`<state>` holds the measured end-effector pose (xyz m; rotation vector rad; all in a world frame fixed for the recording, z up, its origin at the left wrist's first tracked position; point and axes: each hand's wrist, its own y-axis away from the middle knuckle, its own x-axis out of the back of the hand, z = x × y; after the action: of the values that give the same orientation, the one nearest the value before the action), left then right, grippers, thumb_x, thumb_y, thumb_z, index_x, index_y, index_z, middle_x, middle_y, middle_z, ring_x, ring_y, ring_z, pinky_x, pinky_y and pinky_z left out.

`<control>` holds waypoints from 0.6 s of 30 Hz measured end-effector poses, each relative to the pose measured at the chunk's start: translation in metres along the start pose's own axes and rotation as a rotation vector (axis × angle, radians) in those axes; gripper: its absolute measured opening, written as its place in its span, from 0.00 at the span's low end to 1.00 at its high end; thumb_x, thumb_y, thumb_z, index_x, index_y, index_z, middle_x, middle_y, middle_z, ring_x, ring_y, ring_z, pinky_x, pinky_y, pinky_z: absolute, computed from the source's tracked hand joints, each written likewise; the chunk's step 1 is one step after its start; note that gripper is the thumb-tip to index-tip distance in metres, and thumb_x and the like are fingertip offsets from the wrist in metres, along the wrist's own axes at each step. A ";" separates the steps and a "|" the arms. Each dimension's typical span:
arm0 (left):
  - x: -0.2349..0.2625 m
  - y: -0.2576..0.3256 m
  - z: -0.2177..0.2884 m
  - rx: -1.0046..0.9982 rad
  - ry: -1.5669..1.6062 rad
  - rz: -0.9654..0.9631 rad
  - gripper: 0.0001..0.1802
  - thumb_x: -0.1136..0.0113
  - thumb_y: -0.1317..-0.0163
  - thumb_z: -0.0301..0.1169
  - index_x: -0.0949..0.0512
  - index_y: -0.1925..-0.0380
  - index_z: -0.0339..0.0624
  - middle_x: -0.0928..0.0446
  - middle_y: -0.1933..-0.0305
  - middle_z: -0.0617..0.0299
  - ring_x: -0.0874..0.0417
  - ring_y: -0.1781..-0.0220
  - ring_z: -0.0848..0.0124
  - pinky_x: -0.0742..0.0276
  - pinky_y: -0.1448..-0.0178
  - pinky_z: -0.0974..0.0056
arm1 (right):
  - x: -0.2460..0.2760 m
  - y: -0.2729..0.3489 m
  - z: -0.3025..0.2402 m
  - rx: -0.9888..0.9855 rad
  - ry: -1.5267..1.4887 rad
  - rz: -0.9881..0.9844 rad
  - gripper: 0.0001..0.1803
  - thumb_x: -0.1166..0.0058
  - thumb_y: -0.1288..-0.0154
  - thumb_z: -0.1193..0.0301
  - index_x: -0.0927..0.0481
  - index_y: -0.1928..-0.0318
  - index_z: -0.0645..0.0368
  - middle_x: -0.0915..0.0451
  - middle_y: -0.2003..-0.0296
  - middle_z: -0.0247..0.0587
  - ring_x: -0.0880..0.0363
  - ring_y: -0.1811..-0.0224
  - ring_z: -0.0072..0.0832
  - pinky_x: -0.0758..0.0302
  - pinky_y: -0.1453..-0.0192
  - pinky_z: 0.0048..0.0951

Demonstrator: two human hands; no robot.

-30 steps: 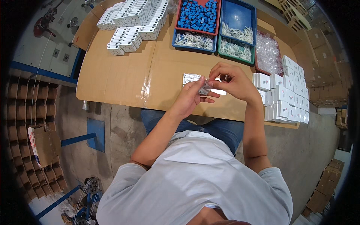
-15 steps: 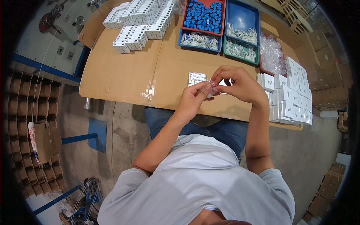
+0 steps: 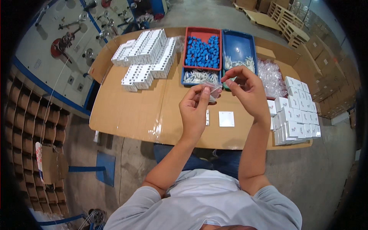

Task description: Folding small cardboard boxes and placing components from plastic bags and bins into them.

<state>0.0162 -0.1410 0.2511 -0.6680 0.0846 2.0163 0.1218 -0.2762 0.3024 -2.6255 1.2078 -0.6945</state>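
A small clear plastic bag (image 3: pixel 213 88) is pinched between the thumb and fingers of my left hand (image 3: pixel 194 109), held up above the table. Something pale shows at the bag's lower part, too small to name. My right hand (image 3: pixel 249 94) is raised just right of the bag, apart from it. Its thumb and forefinger are drawn together in a pinch; what is between them, if anything, cannot be made out. Below the hands a flat white square plate (image 3: pixel 226 119) lies on the cardboard table top (image 3: pixel 126 115). Another white piece (image 3: pixel 207 118) beside it is mostly covered by my left hand.
A red tray (image 3: pixel 186 48) of blue parts and blue trays (image 3: pixel 238 42) with white pieces stand at the back. Clear plastic packs (image 3: pixel 270 76) lie right of them. White boxes (image 3: pixel 295 115) are piled at right; white units (image 3: pixel 143 63) stand in rows at back left.
Both hands have risen and moved away from the table's near edge. My right hand has parted from the bag, which stays in my left. The view has tilted up, and the white square plate is uncovered.
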 end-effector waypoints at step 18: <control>-0.016 0.004 -0.002 -0.254 -0.080 0.170 0.11 0.40 0.24 0.31 0.18 0.55 0.33 0.16 0.58 0.65 0.19 0.57 0.81 0.23 0.51 0.73 | -0.031 0.017 -0.001 0.002 -0.314 0.235 0.05 0.35 0.32 0.77 0.14 0.57 0.64 0.20 0.66 0.27 0.29 0.65 0.11 0.32 0.66 0.16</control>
<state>0.0194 -0.1564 0.2558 -0.7581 -0.1700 2.2381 0.0923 -0.2643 0.2867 -2.4163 1.3785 -0.2307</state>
